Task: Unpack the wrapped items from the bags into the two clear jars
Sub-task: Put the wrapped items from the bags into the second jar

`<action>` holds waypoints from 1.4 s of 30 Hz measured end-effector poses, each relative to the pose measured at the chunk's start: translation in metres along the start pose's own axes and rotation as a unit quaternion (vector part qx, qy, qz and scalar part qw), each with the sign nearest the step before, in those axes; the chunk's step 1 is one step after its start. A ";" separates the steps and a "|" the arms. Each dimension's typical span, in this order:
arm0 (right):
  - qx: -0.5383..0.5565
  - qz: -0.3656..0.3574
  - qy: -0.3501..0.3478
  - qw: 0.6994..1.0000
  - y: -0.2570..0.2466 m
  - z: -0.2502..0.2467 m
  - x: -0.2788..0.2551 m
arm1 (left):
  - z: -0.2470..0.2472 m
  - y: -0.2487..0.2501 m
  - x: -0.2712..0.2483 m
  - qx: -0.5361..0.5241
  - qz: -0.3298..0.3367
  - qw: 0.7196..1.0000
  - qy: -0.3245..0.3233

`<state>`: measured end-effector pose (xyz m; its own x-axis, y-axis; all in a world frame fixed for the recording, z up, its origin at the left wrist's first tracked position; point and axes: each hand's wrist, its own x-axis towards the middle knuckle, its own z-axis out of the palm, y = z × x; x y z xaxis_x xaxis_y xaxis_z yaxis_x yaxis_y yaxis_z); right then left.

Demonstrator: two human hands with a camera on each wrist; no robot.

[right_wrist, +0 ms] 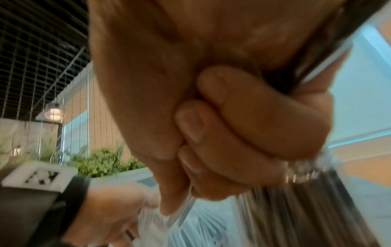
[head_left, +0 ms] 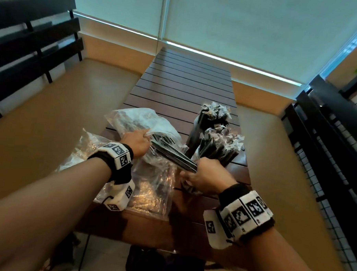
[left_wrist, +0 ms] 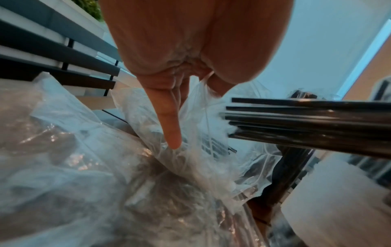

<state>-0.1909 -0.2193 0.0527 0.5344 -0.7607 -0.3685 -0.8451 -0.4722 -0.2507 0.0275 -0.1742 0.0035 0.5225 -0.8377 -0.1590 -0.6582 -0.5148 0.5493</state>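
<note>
My left hand pinches the edge of a clear plastic bag lying on the slatted wooden table. My right hand grips a bundle of long dark wrapped items that reaches from the bag's mouth to my fist. In the left wrist view the bundle crosses at the right and the bag hangs from my fingers. In the right wrist view my fingers curl tight round the bundle. Two jars stuffed with dark wrapped items stand right of the bag.
A second crumpled clear bag lies at the table's near left under my left wrist. Tan bench seats flank the table, with dark slatted backs at left and a black mesh railing at right. A dark bag sits on the floor below the table edge.
</note>
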 end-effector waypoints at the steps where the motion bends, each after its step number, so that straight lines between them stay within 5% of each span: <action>1: -0.001 -0.008 -0.001 1.000 0.009 -0.006 -0.010 | 0.000 0.002 0.001 0.000 -0.003 1.000 -0.007; 7: 0.086 -0.088 0.047 0.991 0.020 -0.047 -0.061 | 0.004 0.009 -0.003 0.009 -0.022 0.999 -0.037; 11: 0.127 -0.139 0.181 0.965 0.001 -0.040 -0.051 | -0.015 0.029 -0.028 -0.146 0.100 0.984 0.025; 14: 0.115 -0.129 0.246 0.954 -0.011 -0.015 -0.024 | -0.041 0.054 -0.049 -0.351 0.125 0.927 -0.034; 17: 0.138 -0.115 0.281 0.943 -0.023 0.008 -0.006 | -0.061 0.075 -0.055 -0.558 0.114 0.811 -0.134; 19: 0.146 -0.129 0.306 0.932 -0.029 0.015 -0.002 | -0.065 0.095 -0.054 -0.651 0.078 0.747 -0.111; 21: 0.160 -0.147 0.310 0.926 -0.032 0.017 -0.001 | -0.063 0.114 -0.052 -0.689 0.013 0.724 -0.038; 24: 0.187 -0.191 0.324 0.908 -0.023 0.016 -0.004 | -0.060 0.137 -0.047 -0.680 0.009 0.731 0.053; 26: 0.154 -0.215 0.394 0.880 -0.006 0.017 -0.009 | -0.063 0.144 -0.043 -0.670 0.034 0.737 0.084; 29: 0.093 -0.172 0.534 0.823 0.026 0.015 -0.015 | -0.067 0.145 -0.031 -0.673 0.050 0.730 0.109; 31: 0.109 -0.117 0.565 0.809 0.044 0.014 -0.012 | -0.063 0.146 -0.026 -0.668 0.061 0.733 0.111; 37: 0.322 -0.081 0.326 0.885 0.056 0.019 0.011 | -0.036 0.162 -0.027 -0.607 0.101 0.778 0.124; 42: 0.353 -0.040 0.309 0.882 0.053 0.013 0.033 | -0.036 0.173 -0.029 -0.575 0.151 0.791 0.147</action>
<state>-0.2184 -0.2636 0.0157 0.2960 -0.9381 0.1799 -0.4666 -0.3063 -0.8297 -0.0822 -0.2319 0.1323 0.6501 -0.7256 0.2258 0.0630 0.3475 0.9356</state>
